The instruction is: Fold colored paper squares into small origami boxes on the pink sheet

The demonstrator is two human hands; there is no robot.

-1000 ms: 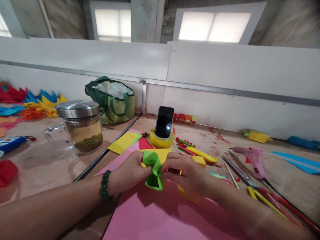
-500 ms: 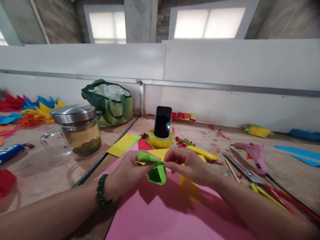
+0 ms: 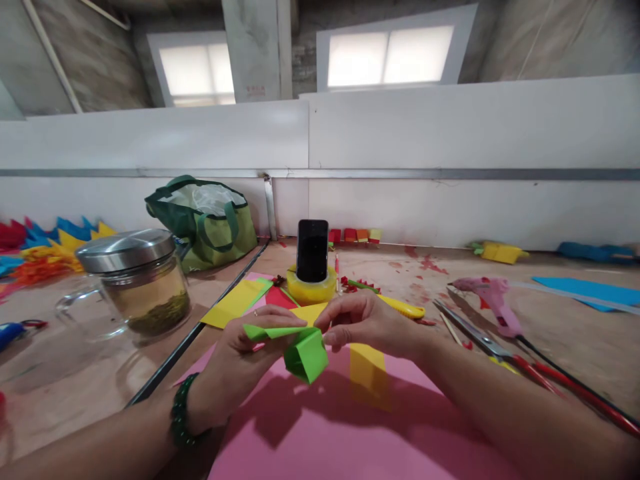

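Observation:
A folded piece of bright green paper is held up in the middle of the head view, with a boxy open end facing me and a narrow flap running left. My left hand is closed on the flap side, thumb below and fingers behind. My right hand pinches the paper's right upper edge between thumb and index finger. Pink paper sheets lie under both hands, and a yellow paper piece rests on them below my right hand.
A phone leans upright in a yellow tape roll. At left stand a glass tea mug and a green bag. To the right lie a yellow utility knife, scissors and a pink glue gun.
The green paper has turned, so its open end faces me more and the flap lies flatter to the left. Both hands still hold it. The whole view has shifted slightly.

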